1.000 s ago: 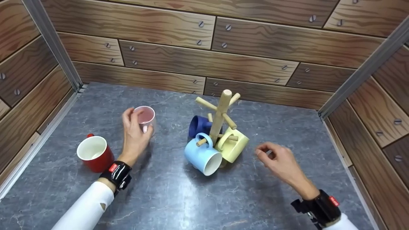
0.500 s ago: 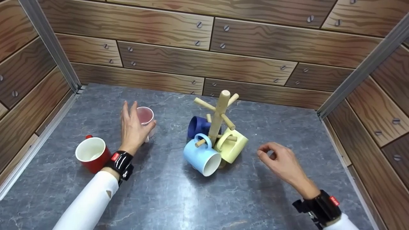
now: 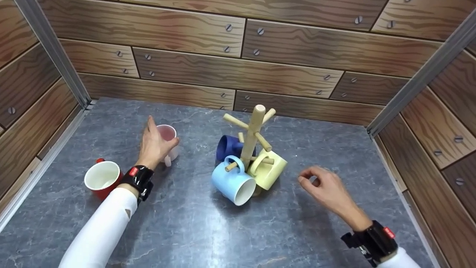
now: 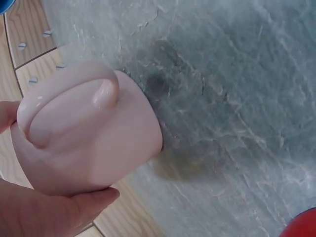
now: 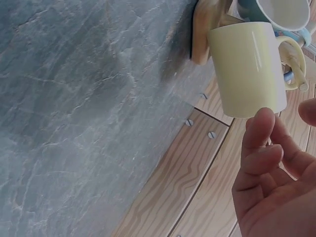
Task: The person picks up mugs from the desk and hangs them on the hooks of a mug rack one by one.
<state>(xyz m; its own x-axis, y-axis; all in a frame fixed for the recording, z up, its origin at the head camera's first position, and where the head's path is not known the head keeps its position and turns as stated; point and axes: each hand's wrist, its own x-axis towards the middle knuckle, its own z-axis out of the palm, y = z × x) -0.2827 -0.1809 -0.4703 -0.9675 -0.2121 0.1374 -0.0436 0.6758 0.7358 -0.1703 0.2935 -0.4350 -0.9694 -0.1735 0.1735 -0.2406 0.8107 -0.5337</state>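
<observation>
My left hand (image 3: 153,147) holds a pale pink mug (image 4: 118,148) from both sides, the thumb along its near right wall and the fingers behind on the left. In the left wrist view the mug's handle (image 4: 64,89) faces the camera. To the right, my right hand (image 3: 327,191) hovers with loosely curled fingers and nothing in them; the yellow mug (image 3: 268,171) is nearest to it. That mug hangs on a wooden mug tree (image 3: 253,130) alongside a light blue mug (image 3: 228,182) and a dark blue mug (image 3: 225,148).
Left of my left wrist stands a red mug (image 3: 102,179) with a white inside, partly hidden by the wristband. Upper pegs (image 3: 237,121) of the mug tree carry nothing. Wood-patterned walls (image 3: 186,63) enclose the grey marbled table (image 3: 200,238) at the back and sides.
My left fingers have spread, then settled around the pink mug, whose handle now shows at the front. The left forearm has shifted, covering more of the red mug. My right hand stays nearly still.
</observation>
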